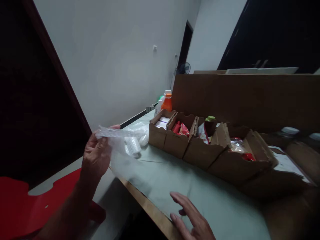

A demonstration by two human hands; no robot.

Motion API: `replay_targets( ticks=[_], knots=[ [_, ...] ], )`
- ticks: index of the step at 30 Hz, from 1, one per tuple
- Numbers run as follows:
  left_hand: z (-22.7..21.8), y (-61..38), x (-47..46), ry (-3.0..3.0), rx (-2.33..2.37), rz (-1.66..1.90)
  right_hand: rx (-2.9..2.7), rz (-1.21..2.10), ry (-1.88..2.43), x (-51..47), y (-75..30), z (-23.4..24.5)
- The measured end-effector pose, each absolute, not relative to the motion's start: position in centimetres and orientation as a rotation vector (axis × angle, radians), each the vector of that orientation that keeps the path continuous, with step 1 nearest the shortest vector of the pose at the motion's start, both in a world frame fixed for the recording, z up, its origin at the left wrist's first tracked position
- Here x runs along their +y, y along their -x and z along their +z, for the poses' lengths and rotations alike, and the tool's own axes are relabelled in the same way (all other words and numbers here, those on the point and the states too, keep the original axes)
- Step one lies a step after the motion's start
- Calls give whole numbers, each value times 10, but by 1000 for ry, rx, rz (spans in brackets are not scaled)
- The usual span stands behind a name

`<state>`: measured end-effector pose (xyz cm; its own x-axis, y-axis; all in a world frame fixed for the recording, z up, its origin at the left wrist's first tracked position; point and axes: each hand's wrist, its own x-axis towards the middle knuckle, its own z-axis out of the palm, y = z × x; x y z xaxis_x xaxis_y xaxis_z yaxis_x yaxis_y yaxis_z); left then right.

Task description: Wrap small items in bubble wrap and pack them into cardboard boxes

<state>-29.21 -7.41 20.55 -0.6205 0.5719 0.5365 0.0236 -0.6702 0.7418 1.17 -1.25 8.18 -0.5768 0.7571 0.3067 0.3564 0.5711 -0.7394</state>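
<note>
From here I see a pale-topped table (220,200), cardboard boxes (201,154) lined up along it, then translucent plastic wrap (117,134) — raised above the table's left end, pinched in the left hand (96,155). The right hand (193,218) grips nothing — fingers parted near the front edge.

See right hand (193,218) cut off at bottom edge; find plastic wrap (119,151) blurred lower down; cannot identify flat white item (285,162).

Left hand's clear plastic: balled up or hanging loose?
Hanging loose: the left hand holds the clear plastic near its top; a sheer part hangs below.
</note>
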Motion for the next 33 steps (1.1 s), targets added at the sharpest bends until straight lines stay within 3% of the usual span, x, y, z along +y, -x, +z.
replay_targets(
  ticks=[5,17,25,33],
  knots=[
    [212,252,-71,-1015,733,1914,-1967,731,878,-16,-14,95],
    [176,145,-34,-620,441,1342,-1583,1081,875,-13,-44,135],
    [142,163,-19,-288,460,1475,-1510,1938,838,-37,-31,74],
    [111,232,-14,-358,890,1582,-1274,1993,1007,-43,-15,43]
  ],
)
